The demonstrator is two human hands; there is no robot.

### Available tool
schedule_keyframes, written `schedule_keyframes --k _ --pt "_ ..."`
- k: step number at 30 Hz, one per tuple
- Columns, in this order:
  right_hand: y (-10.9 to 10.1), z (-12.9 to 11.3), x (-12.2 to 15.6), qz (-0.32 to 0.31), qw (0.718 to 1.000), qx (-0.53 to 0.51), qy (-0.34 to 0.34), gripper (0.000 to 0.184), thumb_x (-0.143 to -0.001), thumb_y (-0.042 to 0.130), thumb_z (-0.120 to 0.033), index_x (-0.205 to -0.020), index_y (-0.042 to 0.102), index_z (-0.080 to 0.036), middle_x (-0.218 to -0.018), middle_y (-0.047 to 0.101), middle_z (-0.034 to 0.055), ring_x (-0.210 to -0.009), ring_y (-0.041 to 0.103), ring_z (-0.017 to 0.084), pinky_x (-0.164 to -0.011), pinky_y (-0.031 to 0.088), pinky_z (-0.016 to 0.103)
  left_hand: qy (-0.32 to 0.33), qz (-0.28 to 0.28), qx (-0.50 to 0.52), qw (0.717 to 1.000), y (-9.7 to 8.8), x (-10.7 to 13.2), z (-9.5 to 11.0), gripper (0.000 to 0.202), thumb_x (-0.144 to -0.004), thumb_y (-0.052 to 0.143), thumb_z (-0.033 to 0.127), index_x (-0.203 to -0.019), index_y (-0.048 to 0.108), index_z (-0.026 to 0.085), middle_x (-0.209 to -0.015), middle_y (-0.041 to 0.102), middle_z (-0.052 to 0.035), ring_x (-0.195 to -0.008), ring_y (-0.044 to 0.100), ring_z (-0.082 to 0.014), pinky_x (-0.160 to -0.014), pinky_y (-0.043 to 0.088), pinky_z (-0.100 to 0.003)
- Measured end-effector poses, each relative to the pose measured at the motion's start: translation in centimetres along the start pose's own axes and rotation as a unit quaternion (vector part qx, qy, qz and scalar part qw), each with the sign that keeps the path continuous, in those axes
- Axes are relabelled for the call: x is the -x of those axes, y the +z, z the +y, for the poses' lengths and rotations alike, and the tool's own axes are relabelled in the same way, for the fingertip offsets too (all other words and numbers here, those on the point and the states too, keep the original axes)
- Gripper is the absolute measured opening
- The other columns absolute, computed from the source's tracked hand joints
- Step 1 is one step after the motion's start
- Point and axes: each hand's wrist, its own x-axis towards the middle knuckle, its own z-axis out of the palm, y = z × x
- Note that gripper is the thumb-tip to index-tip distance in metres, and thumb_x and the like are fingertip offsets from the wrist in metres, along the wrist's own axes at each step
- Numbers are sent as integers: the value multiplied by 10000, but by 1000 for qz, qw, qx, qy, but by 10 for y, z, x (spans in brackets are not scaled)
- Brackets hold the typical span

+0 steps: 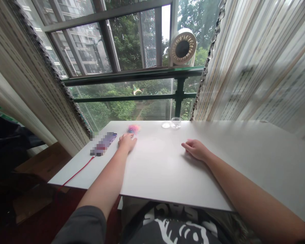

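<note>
My left hand (pixel 127 141) lies palm down on the white table (pixel 157 169), fingers stretched toward a small pink and purple fluffy thing (pixel 133 128) just beyond its fingertips. It holds nothing. My right hand (pixel 196 149) rests on the table near the middle, fingers loosely curled and pointing left, with nothing visible in it. A purple phone (pixel 104 143) lies left of my left hand, with a red cable (pixel 76 173) running off the table's near-left edge.
A small clear glass jar (pixel 176 122) and its round lid (pixel 165 125) stand at the table's far edge. A white fan (pixel 182 47) sits on the window rail. Striped curtains (pixel 256 67) hang at both sides.
</note>
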Motion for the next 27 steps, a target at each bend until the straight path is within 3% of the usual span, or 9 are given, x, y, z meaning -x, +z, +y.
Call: schedule_keyframes --k 4,9,15,21,27 --pt "0 -1 0 3 1000 0 1 460 -772 369 -499 -482 532 -181 -498 540 31 -736 573 202 -716 365 251 2 -14 -21 1000 1 3 4 466 -697 486 502 -1096 562 272 -1264 462 -57 -1116 406 -328 -898 338 -449" --pt "-1 -2 0 -2 1000 2 -1 455 -773 368 -487 -474 526 -182 -467 521 29 -825 570 216 -746 363 248 -11 -5 -16 1000 -2 4 6 420 -697 503 456 -1048 587 242 -1206 519 -67 -1087 445 -303 -862 374 -400" --pt "0 -1 0 1 1000 5 1 455 -782 366 -483 -482 527 -181 -486 530 20 -739 577 199 -704 365 247 -1 15 86 996 -5 2 1 302 -701 535 313 -968 617 197 -950 654 -63 -870 586 -190 -778 421 -269" --pt "1 0 0 4 1000 10 -4 449 -788 367 -470 -483 523 -179 -477 521 20 -757 569 197 -684 357 241 4 41 170 985 -1 -2 -6 195 -683 547 262 -837 636 182 -839 671 -46 -775 602 -163 -722 444 -253" --pt "1 2 -2 11 1000 16 -5 445 -786 377 -463 -489 538 -174 -495 529 17 -692 569 176 -653 357 235 62 28 266 962 3 5 14 257 -658 594 342 -842 610 163 -817 669 -44 -734 612 -148 -710 459 -246"
